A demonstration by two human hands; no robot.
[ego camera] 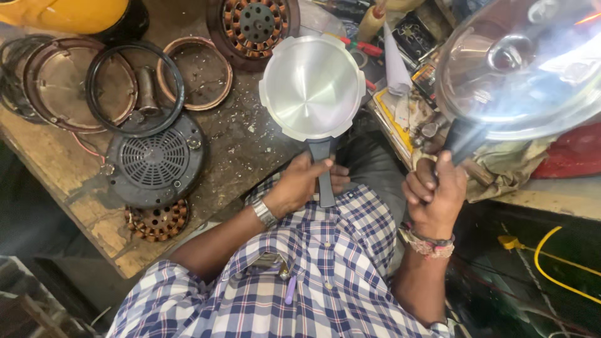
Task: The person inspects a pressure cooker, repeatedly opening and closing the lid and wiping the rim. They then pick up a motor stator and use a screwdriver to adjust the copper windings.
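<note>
**Two pressure-cooker parts held by their handles over a repair table**

Head view, looking down past a blue-and-white checked shirt.

- Left hand [299, 184]: closed around the dark handle of a pan body; a metal watch sits on the wrist. Fingers wrap the handle from the left, thumb lying across it.
- Pan body [312, 86]: round, bright aluminium, with a notched rim, its shiny inside turned up to the camera. It is held out above the near right edge of the table, in the middle of the view.
- Right hand [434, 197]: clenched tight on a second black handle; thread bands circle the wrist.
- Lid [523, 66]: large, polished and domed, blurred, held up at the far right, close to the camera, above a heap of clutter.
- Table [94, 213]: worn wood, scratched and dusty, on the left.
- Black vented cover [153, 163]: round, slotted grille, on the table near the left.
- Copper-wound stator [159, 220]: partly tucked under the cover's near edge.
- Black rubber ring [134, 87]: lies across copper-coloured round plates, far left.
- Second wound stator [253, 25]: at the far edge, beyond the pan body.
- Yellow cable [557, 263]: on the floor, near right.
</note>
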